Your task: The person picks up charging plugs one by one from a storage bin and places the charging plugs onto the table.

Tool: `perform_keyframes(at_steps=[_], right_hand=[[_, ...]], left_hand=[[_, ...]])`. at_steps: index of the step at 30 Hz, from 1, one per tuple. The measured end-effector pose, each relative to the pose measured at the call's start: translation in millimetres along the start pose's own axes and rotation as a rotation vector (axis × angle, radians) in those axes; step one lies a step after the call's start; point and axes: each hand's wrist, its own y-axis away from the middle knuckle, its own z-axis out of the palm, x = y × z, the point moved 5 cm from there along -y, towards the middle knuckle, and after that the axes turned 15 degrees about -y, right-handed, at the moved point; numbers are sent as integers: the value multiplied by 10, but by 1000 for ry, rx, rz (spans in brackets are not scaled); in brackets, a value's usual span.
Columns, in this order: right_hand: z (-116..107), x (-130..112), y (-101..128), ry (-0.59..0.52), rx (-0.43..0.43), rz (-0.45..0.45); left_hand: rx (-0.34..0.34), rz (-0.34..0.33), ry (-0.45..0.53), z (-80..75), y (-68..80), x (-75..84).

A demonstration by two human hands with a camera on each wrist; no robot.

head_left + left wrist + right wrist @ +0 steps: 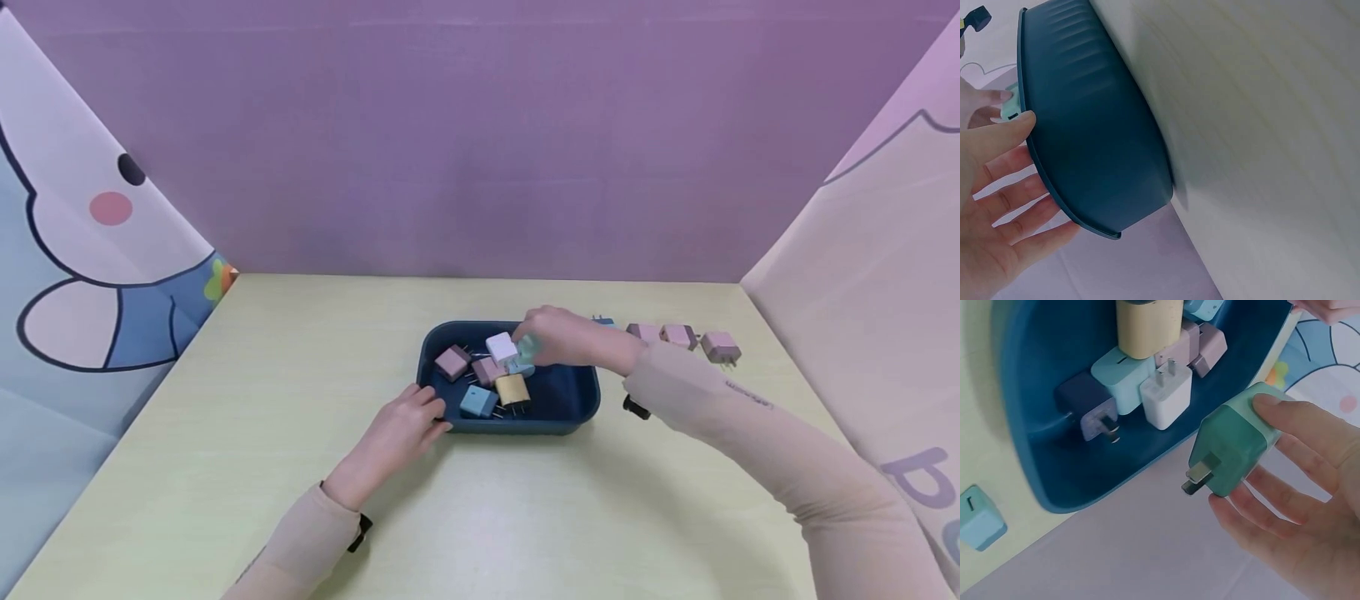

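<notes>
A dark blue plastic bin [517, 427] holds several charger plugs. My left hand [401, 429] grips the rim at the bin's front left corner; in the left wrist view the thumb lies on the rim and the fingers pass behind it. Over the bin, my right hand [558, 335] pinches a green charger plug [1235, 440] between thumb and fingers, prongs pointing away from the palm. Beneath it lie a white charger plug [1167, 397], a dark blue one [1085, 403], a light blue one [1124, 378] and a yellow one [513, 389].
Right of the bin, several pink and purple charger plugs [721, 347] lie on the table [300, 333]. A light blue charger plug [980, 519] stands just outside the bin, partly hidden by my right arm in the head view. A purple backdrop [480, 150] rises behind the table.
</notes>
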Motion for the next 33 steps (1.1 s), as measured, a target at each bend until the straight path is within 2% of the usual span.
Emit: perform_keyframes(at_steps=[20,33], right_hand=[[-158,329,346,-57,101,36],[-160,581,504,-50,133,63]], left_hand=[[-3,-8,-7,-5,4,-2],[-2,0,-4,5,7,-2]])
